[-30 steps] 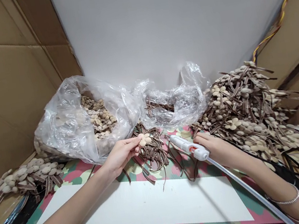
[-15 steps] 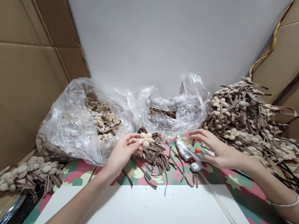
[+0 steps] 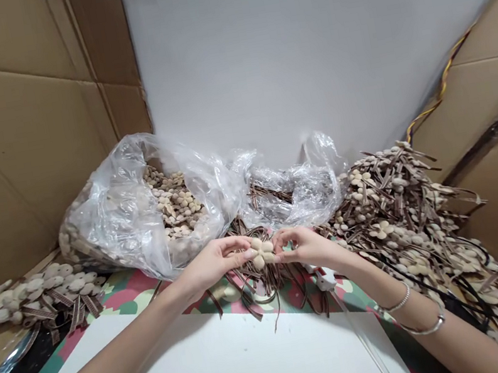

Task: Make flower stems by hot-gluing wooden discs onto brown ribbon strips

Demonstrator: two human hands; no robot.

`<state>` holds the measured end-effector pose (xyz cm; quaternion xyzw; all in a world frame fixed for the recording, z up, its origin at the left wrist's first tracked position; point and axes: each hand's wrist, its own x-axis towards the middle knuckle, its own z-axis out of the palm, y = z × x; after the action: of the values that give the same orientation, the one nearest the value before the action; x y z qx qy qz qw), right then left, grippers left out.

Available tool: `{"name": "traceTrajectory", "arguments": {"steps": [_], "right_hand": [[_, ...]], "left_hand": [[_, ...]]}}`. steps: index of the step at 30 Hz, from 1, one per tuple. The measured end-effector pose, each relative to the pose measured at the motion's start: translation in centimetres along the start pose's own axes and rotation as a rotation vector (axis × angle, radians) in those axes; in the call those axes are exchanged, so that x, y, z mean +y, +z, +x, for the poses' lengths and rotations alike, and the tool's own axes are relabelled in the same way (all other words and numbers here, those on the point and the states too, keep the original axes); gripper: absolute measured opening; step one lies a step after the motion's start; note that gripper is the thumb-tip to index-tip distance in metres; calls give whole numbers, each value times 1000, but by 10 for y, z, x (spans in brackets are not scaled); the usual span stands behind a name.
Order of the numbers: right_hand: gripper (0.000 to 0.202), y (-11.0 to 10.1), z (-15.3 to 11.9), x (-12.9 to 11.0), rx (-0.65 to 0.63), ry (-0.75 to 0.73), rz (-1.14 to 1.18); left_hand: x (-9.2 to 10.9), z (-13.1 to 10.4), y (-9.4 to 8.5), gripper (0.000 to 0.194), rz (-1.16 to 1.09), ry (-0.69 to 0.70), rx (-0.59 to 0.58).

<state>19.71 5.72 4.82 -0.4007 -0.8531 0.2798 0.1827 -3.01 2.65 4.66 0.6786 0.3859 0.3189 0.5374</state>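
A cream fabric flower (image 3: pixel 263 253) with rounded petals is held up over the middle of the table. My left hand (image 3: pixel 216 261) pinches it by the left petals, thumb in front. From the other side, my right hand (image 3: pixel 304 247) has thumb and fingertips closed at the right petal. Behind and below the flower lies a bunch of brown stitched ribbon strips (image 3: pixel 272 284). The white glue gun (image 3: pixel 325 279) rests on the table just under my right wrist, partly hidden by it, and a clear glue stick (image 3: pixel 364 345) trails from its back end.
A clear plastic bag (image 3: pixel 122 201) of flowers stands at the back left, with a smaller plastic bag (image 3: pixel 310 185) of ribbons beside it. Flowers with ribbons are heaped at the right (image 3: pixel 405 205) and far left (image 3: pixel 47 290). A white sheet (image 3: pixel 239 354) covers the front.
My right hand has left the glue gun and come over to the flower, its fingers now closed at a petal. The flower has shifted slightly right and nearer in my left hand.
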Motion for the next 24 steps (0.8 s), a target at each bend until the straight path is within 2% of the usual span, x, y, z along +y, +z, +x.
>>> {"name": "traceTrajectory", "arguments": {"steps": [2, 5, 12, 16, 22, 24], "right_hand": [[20, -6, -7, -8, -16, -12, 127], [14, -11, -15, -15, -56, -11, 161], [22, -19, -21, 0, -181, 80, 161], [21, -29, -22, 13, -100, 95, 204], [18, -55, -28, 24, 34, 185, 434], [18, -61, -31, 24, 74, 176, 530]], "left_hand": [[1, 0, 6, 23, 56, 58, -67], [3, 0, 14, 21, 145, 91, -91], [2, 1, 12, 25, 93, -37, -79], [-3, 4, 3, 28, 114, -98, -47], [-6, 8, -12, 33, 109, -181, 75], [-6, 8, -16, 33, 98, -190, 59]]}}
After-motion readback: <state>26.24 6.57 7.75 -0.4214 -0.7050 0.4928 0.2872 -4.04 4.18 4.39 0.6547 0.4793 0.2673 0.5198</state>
